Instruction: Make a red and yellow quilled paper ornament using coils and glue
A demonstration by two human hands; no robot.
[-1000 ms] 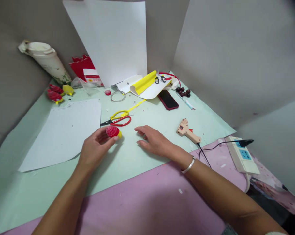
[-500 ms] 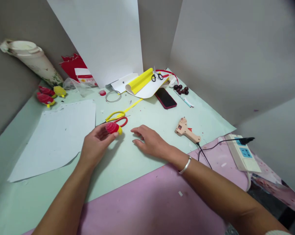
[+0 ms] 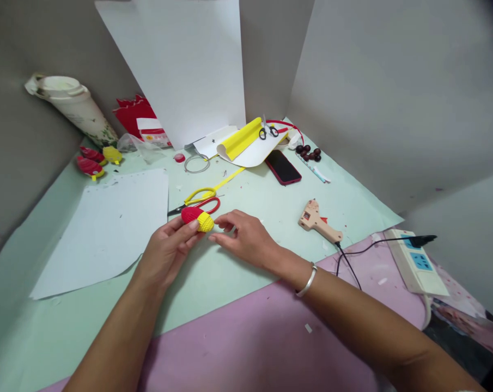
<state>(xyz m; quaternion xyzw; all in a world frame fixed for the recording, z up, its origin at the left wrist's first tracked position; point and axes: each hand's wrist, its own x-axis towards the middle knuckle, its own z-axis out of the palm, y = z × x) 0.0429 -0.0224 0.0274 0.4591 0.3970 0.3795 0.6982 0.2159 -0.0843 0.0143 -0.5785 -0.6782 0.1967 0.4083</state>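
Observation:
My left hand (image 3: 164, 250) pinches a small red and yellow folded-paper ornament (image 3: 198, 218) between thumb and fingertips, just above the pale green table cover (image 3: 238, 272). My right hand (image 3: 246, 238) lies beside it with fingers spread, its fingertips almost touching the ornament's yellow end. A silver bangle (image 3: 306, 281) circles my right wrist. Just behind the ornament lie scissors with red and yellow handles (image 3: 199, 200).
A hot-glue gun (image 3: 317, 220) lies to the right, its cord running to a power strip (image 3: 417, 261). A white sheet (image 3: 103, 228) lies left. At the back are a phone (image 3: 282, 167), yellow paper roll (image 3: 240, 139), small scissors (image 3: 267, 130), dark beads (image 3: 307, 152), more ornaments (image 3: 93, 160) and a cup (image 3: 77, 109).
My left hand has turned the ornament so its yellend faces right and lifted it slightly. My right hand has slid left toward it.

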